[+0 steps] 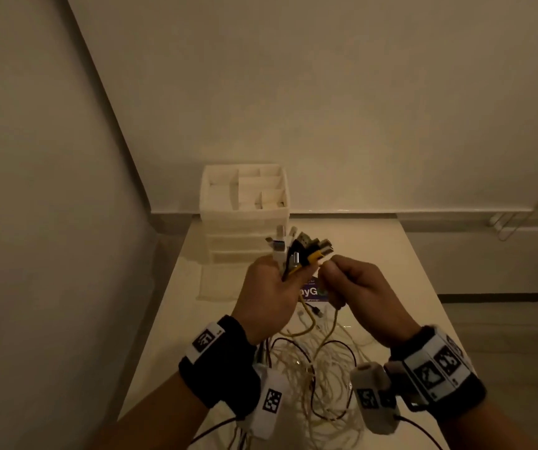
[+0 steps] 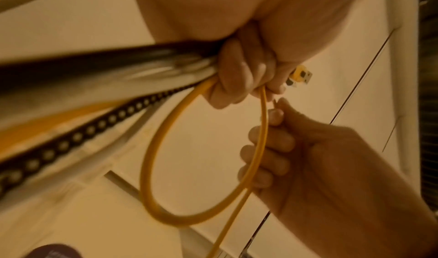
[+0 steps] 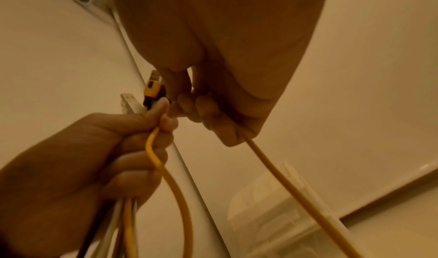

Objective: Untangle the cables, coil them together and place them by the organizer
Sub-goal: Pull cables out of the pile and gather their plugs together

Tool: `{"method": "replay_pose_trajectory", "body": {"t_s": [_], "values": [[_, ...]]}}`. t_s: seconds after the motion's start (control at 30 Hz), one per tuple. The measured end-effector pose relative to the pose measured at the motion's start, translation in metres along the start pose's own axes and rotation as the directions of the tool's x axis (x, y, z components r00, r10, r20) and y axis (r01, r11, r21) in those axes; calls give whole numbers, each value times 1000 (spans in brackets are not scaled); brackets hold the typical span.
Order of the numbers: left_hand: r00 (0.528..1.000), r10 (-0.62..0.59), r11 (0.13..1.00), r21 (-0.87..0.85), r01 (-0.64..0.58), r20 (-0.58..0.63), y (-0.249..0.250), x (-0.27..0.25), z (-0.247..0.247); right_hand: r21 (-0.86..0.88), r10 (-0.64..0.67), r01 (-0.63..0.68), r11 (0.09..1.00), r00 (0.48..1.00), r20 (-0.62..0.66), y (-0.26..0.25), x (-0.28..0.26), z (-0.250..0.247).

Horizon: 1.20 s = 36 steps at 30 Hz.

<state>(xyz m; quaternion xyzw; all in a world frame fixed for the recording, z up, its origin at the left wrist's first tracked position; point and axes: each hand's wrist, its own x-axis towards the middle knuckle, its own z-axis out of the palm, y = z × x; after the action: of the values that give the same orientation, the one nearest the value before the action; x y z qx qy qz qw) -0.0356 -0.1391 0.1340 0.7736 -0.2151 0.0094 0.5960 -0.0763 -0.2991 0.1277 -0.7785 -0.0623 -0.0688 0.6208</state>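
My left hand (image 1: pixel 271 287) grips a bunch of cable ends (image 1: pixel 297 251), white, black and yellow plugs sticking up above its fingers. A yellow cable (image 2: pixel 151 161) loops down from that fist and rises into my right hand (image 1: pixel 352 284), which is curled round it just to the right. In the right wrist view the yellow cable (image 3: pixel 291 183) runs down out of my right fist, and my left hand (image 3: pixel 123 149) holds the plugs (image 3: pixel 151 91). A tangle of white and black cables (image 1: pixel 319 378) lies on the table below both hands. The white organizer (image 1: pixel 245 206) stands behind them.
The pale table (image 1: pixel 407 287) runs from the organizer toward me, its left edge near a wall. A purple card (image 1: pixel 313 292) lies on it under my hands. A flat white sheet (image 1: pixel 215 284) lies in front of the organizer. Floor shows at right.
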Motion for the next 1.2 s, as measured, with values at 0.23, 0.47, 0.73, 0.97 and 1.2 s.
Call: {"method": "replay_pose_trajectory", "body": {"t_s": [0.23,0.47,0.73,0.97,1.2], "values": [[959,-3,957,-280,-80,-285,23,25,-35,89,62,-62,994,998,-7,49,-21,9],[918,-51,872,-465,-151,-393,37,27,-70,34,130,-130,991,991,7,91,-39,23],[851,23,994,100,35,-524,6,25,-79,-9,126,-130,991,975,-182,75,-27,20],[931,10,945,307,111,-366,22,10,-54,70,133,-116,991,935,-329,14,-5,3],[825,215,921,391,8,-523,32,11,-71,3,-27,34,999,847,-531,-30,9,-29]]}}
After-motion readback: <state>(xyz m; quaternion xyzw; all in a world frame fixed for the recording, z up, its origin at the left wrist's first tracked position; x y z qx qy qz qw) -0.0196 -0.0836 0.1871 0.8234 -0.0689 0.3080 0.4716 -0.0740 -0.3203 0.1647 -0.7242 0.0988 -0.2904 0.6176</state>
